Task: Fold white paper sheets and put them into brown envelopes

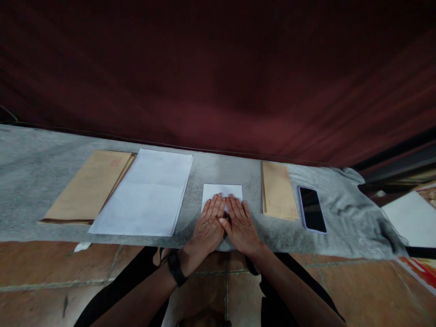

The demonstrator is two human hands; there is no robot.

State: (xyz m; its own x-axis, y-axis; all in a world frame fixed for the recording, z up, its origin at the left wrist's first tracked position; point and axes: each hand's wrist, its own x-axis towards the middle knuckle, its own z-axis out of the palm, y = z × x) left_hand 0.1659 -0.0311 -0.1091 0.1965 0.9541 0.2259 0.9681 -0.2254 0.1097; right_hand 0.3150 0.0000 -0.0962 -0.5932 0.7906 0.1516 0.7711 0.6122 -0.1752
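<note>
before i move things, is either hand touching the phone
No, the left hand and right hand rest on the small white paper, apart from the phone.

plain white small sheet (223, 189), white larger paper stack (145, 190), tan big envelopes (90, 186) I see marked with faint reddish print, tan small envelopes (279, 190), black-screened phone (312, 209) edged in lilac, mottled grey surface (228, 168), dark maroon backdrop (218, 91) on my feed, orange-brown floor tiles (357, 281)

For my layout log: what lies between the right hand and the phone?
The head view shows a brown paper stack between the right hand and phone.
</note>
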